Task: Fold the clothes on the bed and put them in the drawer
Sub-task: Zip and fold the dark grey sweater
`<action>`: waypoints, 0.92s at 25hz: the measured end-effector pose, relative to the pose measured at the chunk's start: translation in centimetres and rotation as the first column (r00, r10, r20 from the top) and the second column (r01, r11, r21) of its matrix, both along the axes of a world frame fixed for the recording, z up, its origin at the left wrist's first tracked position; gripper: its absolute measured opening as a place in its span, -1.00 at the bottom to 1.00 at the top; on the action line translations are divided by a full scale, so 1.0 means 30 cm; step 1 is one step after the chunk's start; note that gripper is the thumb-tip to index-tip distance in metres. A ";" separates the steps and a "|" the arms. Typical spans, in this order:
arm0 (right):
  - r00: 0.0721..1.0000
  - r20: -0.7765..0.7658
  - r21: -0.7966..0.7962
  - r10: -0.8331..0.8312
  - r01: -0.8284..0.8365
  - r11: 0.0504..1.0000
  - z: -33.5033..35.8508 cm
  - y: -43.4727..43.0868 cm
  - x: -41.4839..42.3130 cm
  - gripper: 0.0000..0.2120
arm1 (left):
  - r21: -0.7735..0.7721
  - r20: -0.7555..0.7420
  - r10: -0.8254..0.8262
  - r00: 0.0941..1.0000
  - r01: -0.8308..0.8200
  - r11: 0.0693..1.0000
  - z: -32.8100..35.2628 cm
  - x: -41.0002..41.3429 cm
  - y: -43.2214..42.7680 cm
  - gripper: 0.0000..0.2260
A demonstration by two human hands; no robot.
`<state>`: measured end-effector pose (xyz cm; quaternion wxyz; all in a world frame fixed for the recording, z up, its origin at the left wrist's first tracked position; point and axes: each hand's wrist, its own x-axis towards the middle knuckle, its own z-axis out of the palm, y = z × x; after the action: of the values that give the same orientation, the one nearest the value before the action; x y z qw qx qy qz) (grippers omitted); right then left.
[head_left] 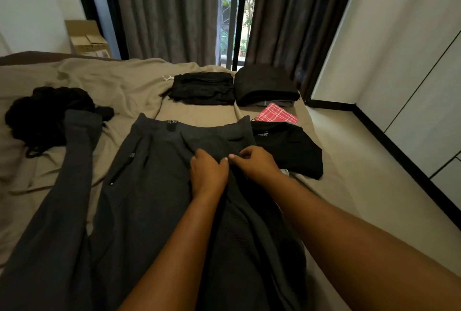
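At the seat of the grey trousers (149,185) our left hand (208,175) and right hand (257,163) sit side by side, each pinching a ridge of cloth in curled fingers, we judge to pull the rumpled middle flat before folding. We have them spread lengthwise on the bed (199,113), waistband away from us, for room to work. Beyond, the folded black stacks (202,88) sit at the far edge, apart from the unfolded black heap (42,113) on our left.

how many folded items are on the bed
4: a black folded garment at the far middle, a dark folded stack right of it, a pink checked cloth in front of that, and a folded black shirt nearest. The stack may hold several pieces.
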<state>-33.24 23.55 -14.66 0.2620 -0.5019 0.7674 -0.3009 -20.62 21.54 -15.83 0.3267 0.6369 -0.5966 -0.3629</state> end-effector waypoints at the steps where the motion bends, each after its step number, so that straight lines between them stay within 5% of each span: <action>1: 0.999 0.043 -0.020 -0.013 0.014 1.000 -0.005 -0.038 -0.006 -0.67 | 0.053 -0.002 0.020 1.000 -0.020 0.998 -0.009 -0.011 -0.060 -0.45; 3: 0.989 0.142 -0.035 -0.040 0.045 0.998 -0.019 -0.102 -0.018 -0.66 | 0.187 -0.095 0.085 0.992 -0.066 0.980 -0.018 -0.015 -0.167 -0.46; 6: 0.946 0.321 -0.002 -0.045 0.048 0.999 -0.017 -0.152 -0.030 -0.76 | 0.307 -0.428 0.182 0.885 -0.047 0.951 -0.017 -0.016 -0.294 -0.55; 10: 0.884 0.460 -0.217 -0.085 0.205 0.954 0.001 -0.163 -0.056 -0.89 | 0.102 -0.659 -0.089 0.747 0.205 0.973 0.043 -0.045 -0.366 -0.69; 14: 0.942 0.230 -0.250 -0.244 0.299 0.921 -0.004 -0.113 -0.067 -0.82 | 0.142 -0.488 -0.247 0.837 0.356 0.924 0.065 -0.100 -0.358 -0.52; 17: 0.961 -0.043 -0.092 -0.272 0.268 0.959 -0.015 -0.063 -0.048 -0.55 | 0.229 -0.327 -0.155 0.932 0.237 0.944 0.015 -0.116 -0.334 -0.48; 20: 0.909 -0.330 -0.098 -0.253 0.234 0.967 0.005 0.011 0.025 -0.41 | 0.205 -0.275 -0.075 0.959 0.134 0.969 -0.003 -0.083 -0.263 -0.50; 23: 0.922 -0.365 -0.110 -0.128 0.094 0.990 0.033 0.086 0.183 -0.43 | 0.059 -0.077 -0.080 0.994 0.085 0.995 0.011 0.054 -0.126 -0.65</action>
<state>-27.75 26.12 -13.67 0.0718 -0.5167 0.8159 -0.2493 -19.01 17.76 -15.50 0.3135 0.6076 -0.5983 -0.4178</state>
